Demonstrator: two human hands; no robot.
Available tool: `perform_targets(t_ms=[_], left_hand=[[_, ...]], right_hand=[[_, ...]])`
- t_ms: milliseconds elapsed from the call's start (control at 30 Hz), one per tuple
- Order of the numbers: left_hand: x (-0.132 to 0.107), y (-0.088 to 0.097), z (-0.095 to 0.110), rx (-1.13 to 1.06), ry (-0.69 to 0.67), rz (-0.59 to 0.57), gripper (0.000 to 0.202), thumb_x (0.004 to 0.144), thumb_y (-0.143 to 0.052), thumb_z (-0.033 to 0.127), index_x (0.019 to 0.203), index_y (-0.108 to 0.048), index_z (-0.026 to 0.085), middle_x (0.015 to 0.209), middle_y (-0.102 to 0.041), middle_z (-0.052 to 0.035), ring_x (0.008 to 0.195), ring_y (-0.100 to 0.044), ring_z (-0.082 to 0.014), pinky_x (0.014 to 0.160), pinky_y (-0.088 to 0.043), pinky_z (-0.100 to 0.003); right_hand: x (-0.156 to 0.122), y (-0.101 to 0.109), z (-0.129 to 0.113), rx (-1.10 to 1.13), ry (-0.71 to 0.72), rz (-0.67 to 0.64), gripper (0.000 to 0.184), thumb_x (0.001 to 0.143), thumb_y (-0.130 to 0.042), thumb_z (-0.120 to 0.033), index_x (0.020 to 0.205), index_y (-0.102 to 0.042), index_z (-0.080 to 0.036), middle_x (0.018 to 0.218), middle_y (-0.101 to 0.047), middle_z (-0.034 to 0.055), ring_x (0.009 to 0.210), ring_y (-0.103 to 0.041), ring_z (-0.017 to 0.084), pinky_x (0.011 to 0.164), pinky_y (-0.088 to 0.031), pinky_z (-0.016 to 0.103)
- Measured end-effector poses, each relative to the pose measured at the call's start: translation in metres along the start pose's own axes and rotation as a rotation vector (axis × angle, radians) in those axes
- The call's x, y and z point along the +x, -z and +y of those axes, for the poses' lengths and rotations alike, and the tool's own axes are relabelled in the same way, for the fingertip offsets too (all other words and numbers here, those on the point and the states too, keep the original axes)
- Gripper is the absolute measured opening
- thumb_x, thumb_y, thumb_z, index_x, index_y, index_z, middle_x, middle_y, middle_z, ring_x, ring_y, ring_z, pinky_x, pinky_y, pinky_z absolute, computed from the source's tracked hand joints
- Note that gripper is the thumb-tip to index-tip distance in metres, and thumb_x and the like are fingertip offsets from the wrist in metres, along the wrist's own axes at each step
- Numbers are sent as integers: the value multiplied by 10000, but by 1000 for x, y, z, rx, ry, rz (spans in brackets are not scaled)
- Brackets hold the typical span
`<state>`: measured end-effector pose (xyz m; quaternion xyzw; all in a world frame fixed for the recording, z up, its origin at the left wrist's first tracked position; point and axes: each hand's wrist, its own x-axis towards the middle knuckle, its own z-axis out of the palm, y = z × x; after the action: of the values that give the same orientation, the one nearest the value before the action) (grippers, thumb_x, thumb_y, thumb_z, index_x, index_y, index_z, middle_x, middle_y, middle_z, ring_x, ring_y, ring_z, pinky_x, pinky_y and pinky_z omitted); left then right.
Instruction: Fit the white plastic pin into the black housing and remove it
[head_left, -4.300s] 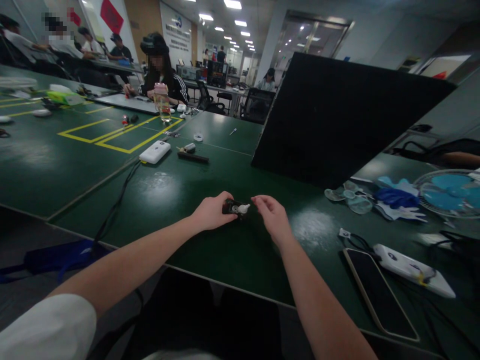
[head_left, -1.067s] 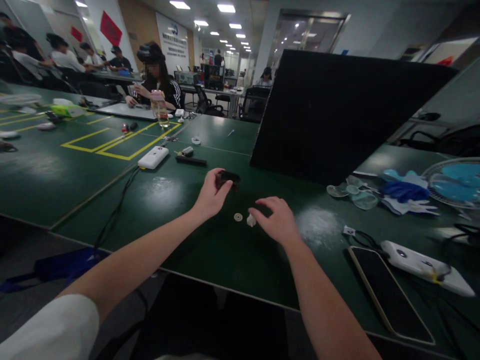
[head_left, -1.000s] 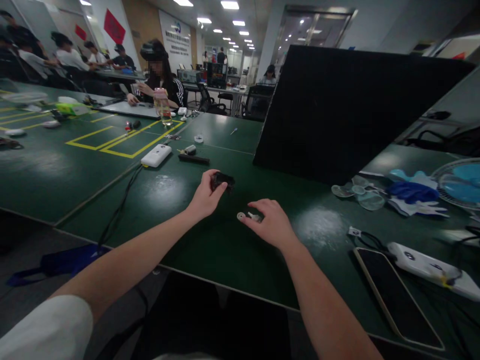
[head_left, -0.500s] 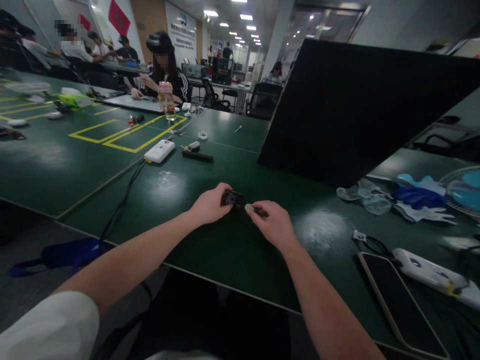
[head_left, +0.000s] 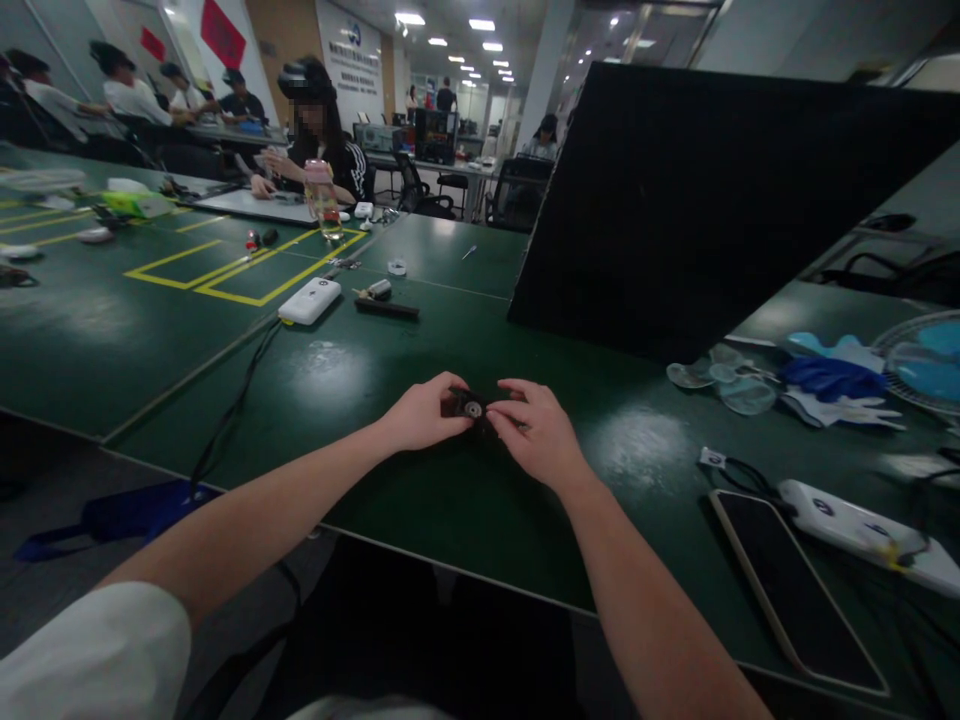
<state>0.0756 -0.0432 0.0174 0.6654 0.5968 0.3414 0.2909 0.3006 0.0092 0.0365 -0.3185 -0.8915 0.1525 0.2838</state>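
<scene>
- Left hand [head_left: 424,412] pinches the black part [head_left: 457,402], between both hands.
- Right hand [head_left: 544,430] is beside the pale disc [head_left: 473,409]; its grip I cannot tell (too small).
- Seating the disc seems the step; next needs careful alignment.

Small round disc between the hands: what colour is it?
The disc looks off-white to light grey; it shows best in the head view.

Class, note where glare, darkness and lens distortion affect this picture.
Head view: pale glare patches wash out parts of the green table; head view: the black panel is nearly featureless, and the dark part in the left hand loses detail; head view: the phone, lower right, looks stretched, probably by a wide lens.
</scene>
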Motion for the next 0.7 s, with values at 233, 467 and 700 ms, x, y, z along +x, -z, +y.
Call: perform_targets(t_ms=[233, 467, 700], left_hand=[[1, 3, -7, 42, 17, 53, 478, 768, -715, 370, 1203, -553, 255, 1019, -739, -47, 905, -713, -237, 779, -540, -368], [1, 5, -8, 168, 27, 89, 461, 768, -704, 394, 1181, -555, 255, 920, -727, -39, 799, -700, -229, 687, -515, -346], [-3, 5, -1, 161, -44, -2, 489, 745, -732, 436, 1161, -558, 247, 962, -745, -43, 835, -714, -234, 716, -522, -350]], right_hand=[[-7, 25, 19, -104, -36, -114, 273, 801, -670, -291, 1071, -713, -309, 1162, -651, 58, 1074, -576, 307, 883, -475, 512], [-5, 7, 14, -121, -160, -161, 141, 797, -637, -247, 906, -722, -273, 980, -669, 72, 858, -617, 259, 760, -484, 454], [0, -1, -7, 367, -270, 90, 235, 888, -616, -460, 1020, -668, -272, 1093, -694, 52, 987, -635, 246, 843, -508, 439]])
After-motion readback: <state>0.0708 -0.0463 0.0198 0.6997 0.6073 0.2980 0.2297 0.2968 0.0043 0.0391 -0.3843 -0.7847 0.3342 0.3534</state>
